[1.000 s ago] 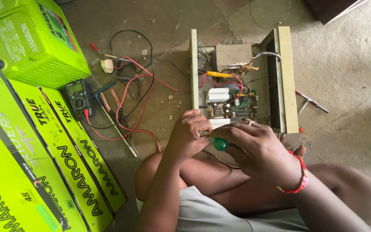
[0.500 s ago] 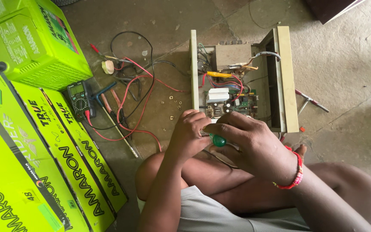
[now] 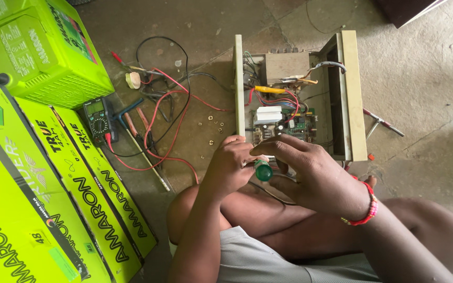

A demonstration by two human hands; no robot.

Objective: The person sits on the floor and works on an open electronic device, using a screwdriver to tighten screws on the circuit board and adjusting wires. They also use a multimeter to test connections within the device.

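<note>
Hands at the opened metal case (image 3: 349, 94)

Right hand (image 3: 310, 175) pinched a green-handled screwdriver (image 3: 263, 170); left hand (image 3: 232, 165), fingers curled shut, touched its shaft, apparently steadying it toward the circuit board (image 3: 289, 126).

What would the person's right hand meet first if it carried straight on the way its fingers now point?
Probably the left hand, which sits just beyond the right hand fingertips around the green-handled screwdriver. Depth is unclear; they may already touch.
</note>
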